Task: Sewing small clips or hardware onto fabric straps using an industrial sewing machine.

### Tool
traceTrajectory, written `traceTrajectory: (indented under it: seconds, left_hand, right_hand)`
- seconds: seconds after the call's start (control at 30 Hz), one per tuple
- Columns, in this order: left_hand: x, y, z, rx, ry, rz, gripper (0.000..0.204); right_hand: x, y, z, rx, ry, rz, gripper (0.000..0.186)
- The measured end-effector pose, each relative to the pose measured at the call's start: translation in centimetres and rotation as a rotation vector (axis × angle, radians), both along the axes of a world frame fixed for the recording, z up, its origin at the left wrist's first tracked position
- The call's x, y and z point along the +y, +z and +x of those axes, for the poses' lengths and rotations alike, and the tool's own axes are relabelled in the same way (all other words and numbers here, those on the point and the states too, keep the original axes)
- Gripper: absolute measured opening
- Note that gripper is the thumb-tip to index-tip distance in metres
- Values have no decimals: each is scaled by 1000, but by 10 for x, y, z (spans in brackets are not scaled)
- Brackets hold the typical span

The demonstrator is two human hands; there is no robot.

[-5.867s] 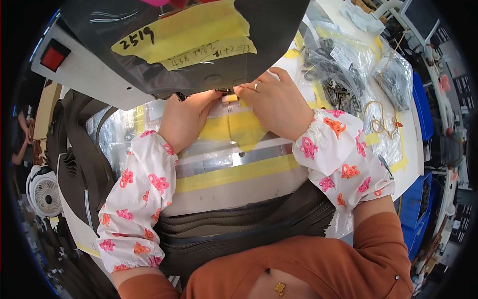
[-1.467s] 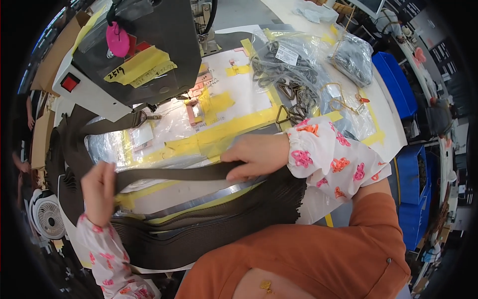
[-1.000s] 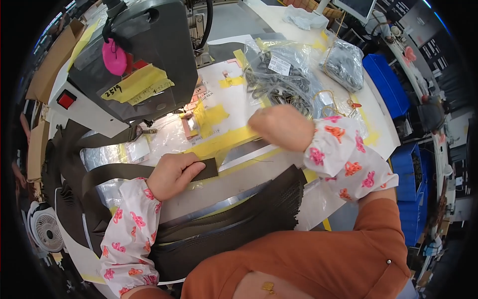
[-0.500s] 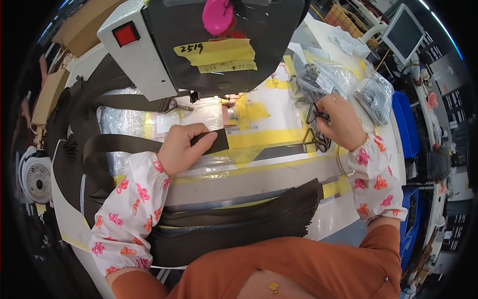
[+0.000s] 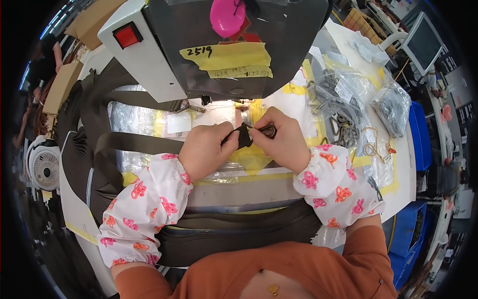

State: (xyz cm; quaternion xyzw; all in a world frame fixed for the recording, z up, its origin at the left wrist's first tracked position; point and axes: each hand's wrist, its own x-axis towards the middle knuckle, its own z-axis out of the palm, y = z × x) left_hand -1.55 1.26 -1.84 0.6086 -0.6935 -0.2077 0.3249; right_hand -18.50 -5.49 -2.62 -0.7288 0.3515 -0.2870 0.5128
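Just below the grey machine head (image 5: pixel 244 74), my left hand (image 5: pixel 209 147) grips the end of a dark olive webbing strap (image 5: pixel 124 142), which trails leftward into looped straps. My right hand (image 5: pixel 279 139) pinches a dark metal triangle ring (image 5: pixel 267 131) against that strap end, close to my left fingertips. Whether the strap passes through the ring is too small to tell. Behind them is a lit work area with yellow tape (image 5: pixel 256 114). A strap with a metal clasp (image 5: pixel 196 107) lies beneath the machine.
Bagged metal hardware (image 5: pixel 341 99) and a wrapped bundle (image 5: pixel 388 112) lie at the right, beside blue bins (image 5: pixel 419 139). Stacked straps (image 5: pixel 239 231) lie along the near edge. A fan (image 5: pixel 42 167), cardboard boxes (image 5: pixel 59 87) and another person's arm (image 5: pixel 52 55) are at the left. A monitor (image 5: pixel 423 42) stands back right.
My right hand has left the strap, gone to the hardware at the right and come back with a triangle ring to the strap end, which my left hand has raised.
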Motion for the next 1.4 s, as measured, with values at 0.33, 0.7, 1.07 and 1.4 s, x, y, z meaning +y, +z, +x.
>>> traceTrajectory:
  seconds: [0.33, 0.7, 1.07, 1.4]
  left_hand:
    - [-8, -1, 5, 156, -72, 14, 21]
    - [12, 1, -19, -155, -83, -84, 29]
    - [-2, -6, 3, 466, -29, 122, 15]
    - [6, 6, -9, -570, -225, -442, 37]
  right_hand:
    - [14, -14, 2, -202, -79, -12, 15]
    - [16, 4, -5, -81, 114, 277, 29]
    - [9, 0, 0, -67, 130, 485, 29]
    - [10, -5, 0, -180, 52, 562, 26]
